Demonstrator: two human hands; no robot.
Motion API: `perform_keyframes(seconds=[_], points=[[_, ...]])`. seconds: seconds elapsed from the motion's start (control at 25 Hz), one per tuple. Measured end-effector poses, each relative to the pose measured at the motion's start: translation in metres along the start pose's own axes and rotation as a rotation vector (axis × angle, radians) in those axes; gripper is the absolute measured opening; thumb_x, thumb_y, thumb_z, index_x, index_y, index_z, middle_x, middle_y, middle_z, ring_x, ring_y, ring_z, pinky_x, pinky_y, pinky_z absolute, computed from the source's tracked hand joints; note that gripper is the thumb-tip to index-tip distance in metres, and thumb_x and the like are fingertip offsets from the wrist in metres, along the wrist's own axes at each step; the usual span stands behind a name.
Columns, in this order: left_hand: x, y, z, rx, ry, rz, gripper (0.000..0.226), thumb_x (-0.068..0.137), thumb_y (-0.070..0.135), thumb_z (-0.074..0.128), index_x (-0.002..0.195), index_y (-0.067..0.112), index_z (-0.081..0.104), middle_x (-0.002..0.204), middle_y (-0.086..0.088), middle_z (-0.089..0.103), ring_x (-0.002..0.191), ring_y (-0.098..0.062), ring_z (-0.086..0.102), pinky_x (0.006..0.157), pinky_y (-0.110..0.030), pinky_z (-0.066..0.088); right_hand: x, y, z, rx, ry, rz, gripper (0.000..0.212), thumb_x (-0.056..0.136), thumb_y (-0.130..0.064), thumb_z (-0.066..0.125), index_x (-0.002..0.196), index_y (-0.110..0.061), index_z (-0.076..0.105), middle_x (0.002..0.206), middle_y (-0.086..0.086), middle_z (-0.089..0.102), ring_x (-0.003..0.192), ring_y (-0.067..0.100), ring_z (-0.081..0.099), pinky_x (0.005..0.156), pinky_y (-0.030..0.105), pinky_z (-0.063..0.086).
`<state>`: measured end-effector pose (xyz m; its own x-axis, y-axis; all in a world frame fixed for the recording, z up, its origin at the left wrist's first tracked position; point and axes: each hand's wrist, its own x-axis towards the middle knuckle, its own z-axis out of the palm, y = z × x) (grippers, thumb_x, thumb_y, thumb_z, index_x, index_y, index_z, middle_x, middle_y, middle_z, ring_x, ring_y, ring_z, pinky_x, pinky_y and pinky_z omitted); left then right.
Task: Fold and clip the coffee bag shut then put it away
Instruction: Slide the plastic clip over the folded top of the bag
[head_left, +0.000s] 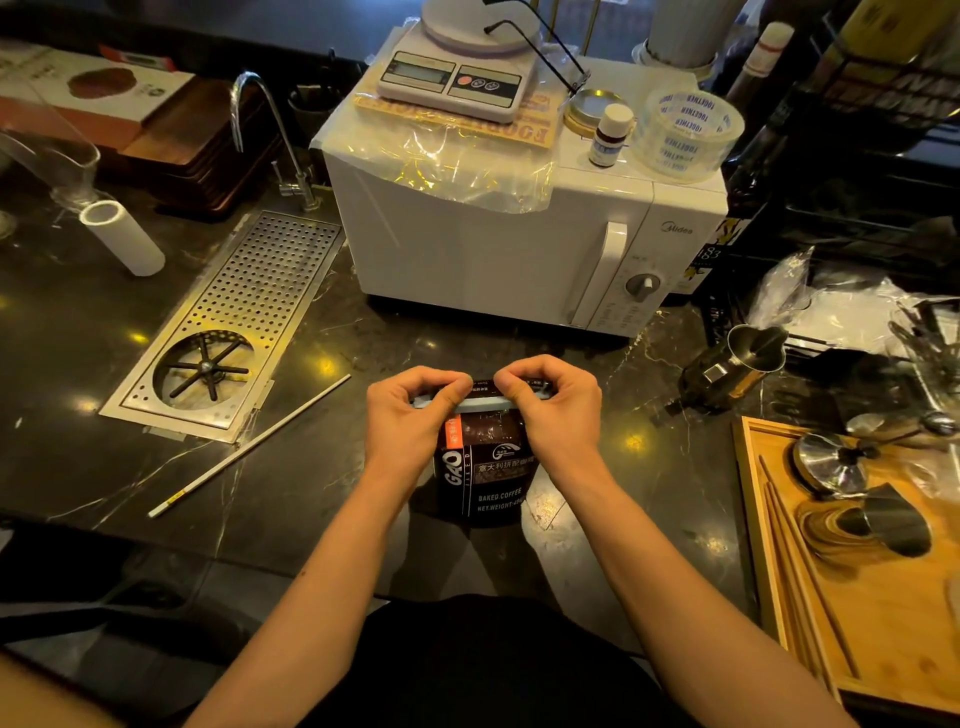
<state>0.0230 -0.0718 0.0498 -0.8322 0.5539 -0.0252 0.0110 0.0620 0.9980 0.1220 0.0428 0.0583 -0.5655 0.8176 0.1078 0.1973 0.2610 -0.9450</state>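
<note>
A dark brown coffee bag (485, 467) with white lettering stands upright on the black marble counter, near its front edge. Its top is folded over, and a long pale blue clip (480, 404) lies across the fold. My left hand (410, 415) pinches the left end of the clip and the folded top. At the right end, my right hand (556, 405) pinches the same way. Both thumbs press on the near side of the clip, and fingers cover its two ends.
A white microwave (519, 244) stands just behind the bag, with a scale (452, 78) and a tape roll (685, 130) on top. A perforated steel drain tray (234, 322) and a thin white rod (249, 447) lie left. A wooden tray (872, 597) with tools sits right.
</note>
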Motion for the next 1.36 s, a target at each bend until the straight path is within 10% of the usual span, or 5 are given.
perform_keyframes(seconds=[0.6, 0.96, 1.36], points=[[0.008, 0.011, -0.024, 0.096, -0.302, -0.056, 0.045, 0.096, 0.018, 0.055, 0.140, 0.023, 0.048, 0.103, 0.009, 0.076, 0.111, -0.011, 0.066, 0.103, -0.043, 0.048, 0.019, 0.009, -0.029, 0.269, -0.357, 0.172, 0.019, 0.098, -0.013, 0.053, 0.096, -0.017, 0.071, 0.084, -0.005, 0.075, 0.085, 0.011, 0.071, 0.073, 0.023, 0.056], [0.023, 0.033, -0.028, 0.602, -0.445, 0.263, 0.009, 0.084, 0.028, 0.073, 0.091, 0.024, 0.076, 0.084, 0.014, 0.070, 0.082, -0.002, 0.064, 0.067, -0.014, 0.049, 0.024, -0.010, -0.048, -0.382, -0.516, -0.265, 0.012, 0.088, -0.024, 0.068, 0.097, -0.019, 0.074, 0.092, -0.009, 0.071, 0.088, 0.005, 0.065, 0.078, 0.023, 0.053], [0.069, 0.036, -0.002, 0.772, -0.471, 0.436, 0.006, 0.087, 0.017, 0.069, 0.088, 0.013, 0.074, 0.082, 0.001, 0.068, 0.076, -0.012, 0.063, 0.071, -0.031, 0.051, 0.066, -0.014, -0.017, -0.628, -0.482, -0.346, 0.005, 0.086, -0.025, 0.064, 0.086, -0.020, 0.067, 0.083, -0.006, 0.063, 0.085, 0.020, 0.061, 0.075, 0.045, 0.053]])
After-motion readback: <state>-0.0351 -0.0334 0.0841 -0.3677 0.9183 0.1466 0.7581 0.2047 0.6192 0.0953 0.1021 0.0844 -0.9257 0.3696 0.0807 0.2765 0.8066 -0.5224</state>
